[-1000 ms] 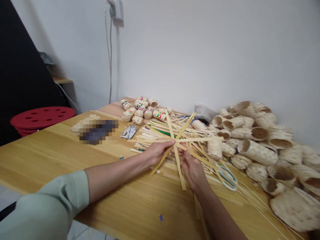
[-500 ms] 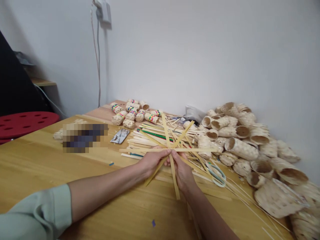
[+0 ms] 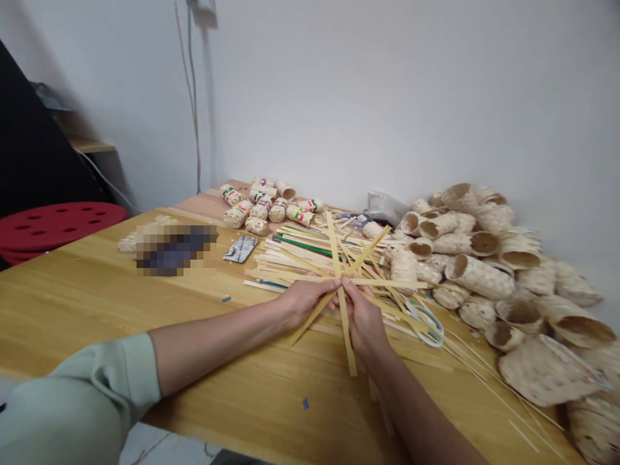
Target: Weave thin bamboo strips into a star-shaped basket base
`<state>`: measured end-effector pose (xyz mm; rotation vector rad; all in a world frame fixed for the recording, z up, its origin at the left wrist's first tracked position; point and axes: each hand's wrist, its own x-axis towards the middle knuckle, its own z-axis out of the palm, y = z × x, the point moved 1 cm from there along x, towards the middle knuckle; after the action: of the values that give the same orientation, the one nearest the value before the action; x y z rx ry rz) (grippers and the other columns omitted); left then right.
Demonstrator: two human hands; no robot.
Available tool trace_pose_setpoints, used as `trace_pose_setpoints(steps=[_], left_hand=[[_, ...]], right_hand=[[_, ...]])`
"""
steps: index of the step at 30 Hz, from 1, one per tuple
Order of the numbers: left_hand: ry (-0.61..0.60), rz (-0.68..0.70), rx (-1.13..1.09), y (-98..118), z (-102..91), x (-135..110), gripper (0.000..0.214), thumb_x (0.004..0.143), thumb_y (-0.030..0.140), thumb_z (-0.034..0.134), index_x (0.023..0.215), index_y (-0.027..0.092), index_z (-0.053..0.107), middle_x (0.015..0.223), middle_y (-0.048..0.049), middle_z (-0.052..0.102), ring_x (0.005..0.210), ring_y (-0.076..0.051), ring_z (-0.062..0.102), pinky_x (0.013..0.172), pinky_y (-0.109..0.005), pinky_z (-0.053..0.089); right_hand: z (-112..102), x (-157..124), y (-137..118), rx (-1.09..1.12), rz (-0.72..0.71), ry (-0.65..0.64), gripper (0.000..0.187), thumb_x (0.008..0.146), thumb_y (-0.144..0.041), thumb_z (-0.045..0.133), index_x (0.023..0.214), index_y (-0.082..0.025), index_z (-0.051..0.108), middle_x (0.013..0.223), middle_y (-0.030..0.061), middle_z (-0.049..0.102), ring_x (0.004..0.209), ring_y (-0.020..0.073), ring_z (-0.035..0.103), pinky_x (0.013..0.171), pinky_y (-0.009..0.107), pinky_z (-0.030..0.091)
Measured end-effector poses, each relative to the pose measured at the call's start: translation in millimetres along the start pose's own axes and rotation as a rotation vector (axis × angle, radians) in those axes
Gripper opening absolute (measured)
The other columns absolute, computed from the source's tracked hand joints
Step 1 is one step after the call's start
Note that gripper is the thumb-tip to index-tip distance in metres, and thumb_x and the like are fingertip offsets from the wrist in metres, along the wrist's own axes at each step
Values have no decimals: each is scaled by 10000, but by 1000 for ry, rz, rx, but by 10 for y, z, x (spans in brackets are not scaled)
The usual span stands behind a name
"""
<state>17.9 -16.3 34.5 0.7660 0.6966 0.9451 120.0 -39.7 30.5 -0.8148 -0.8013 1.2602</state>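
Clock read from the crossing of the strips. Near: blue scrap point(image 3: 305, 403) on the table point(image 3: 232, 387) toward 7. Left hand point(image 3: 307, 300) from 8, right hand point(image 3: 365, 316) from 5, both closed in a pinch on the crossed strips point(image 3: 335, 255), held up as a star just above the table, thumbs meeting at the centre. Change: a second ago only the left thumb sat on the crossing, the right lower and apart; both now grip there. Scissors point(image 3: 440, 332) at 4. Woven tubes point(image 3: 477, 281) heaped about 3. Beyond: loose strips point(image 3: 290, 258) and banded tubes point(image 3: 261, 205) at 10.
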Motion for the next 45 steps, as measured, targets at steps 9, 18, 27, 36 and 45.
trace_pose_setpoints(steps=[9, 18, 27, 36, 45], left_hand=[[-141, -105, 15, 83, 7, -52, 169, 708, 68, 687, 877, 67, 690, 741, -74, 694, 574, -110, 625, 619, -227, 530], [-131, -106, 154, -24, -94, 10, 175, 682, 229, 746, 703, 97, 632, 612, -37, 657, 476, -94, 583, 492, -200, 489], [-182, -131, 137, 6, -52, -33, 207, 815, 296, 601, 724, 109, 602, 588, -34, 638, 438, -102, 570, 447, -193, 450], [-230, -323, 49, 54, -42, -81, 277, 904, 298, 503, 919, 82, 675, 522, 2, 542, 392, -51, 445, 376, -143, 262], [-80, -58, 150, 85, -86, 13, 211, 755, 273, 685, 668, 100, 601, 550, -1, 568, 444, -65, 504, 424, -176, 337]], right_hand=[[-138, 67, -131, 53, 25, 225, 357, 510, -272, 848, 734, -159, 595, 604, -15, 668, 479, 117, 584, 433, 219, 509], [-211, 120, -161, 89, 19, 220, 279, 559, -234, 830, 694, -145, 603, 532, -33, 635, 444, 92, 567, 391, 169, 463], [-201, 105, -165, 88, 27, 170, 256, 578, -239, 829, 716, -146, 635, 606, -15, 668, 494, 96, 596, 436, 168, 502], [-189, 88, -213, 101, 97, 23, 262, 617, -262, 821, 757, -144, 634, 624, -5, 667, 474, 91, 566, 483, 202, 532], [-235, 157, -258, 202, 177, 68, 217, 614, -150, 804, 761, -161, 644, 588, -52, 617, 489, 51, 559, 432, 113, 470]])
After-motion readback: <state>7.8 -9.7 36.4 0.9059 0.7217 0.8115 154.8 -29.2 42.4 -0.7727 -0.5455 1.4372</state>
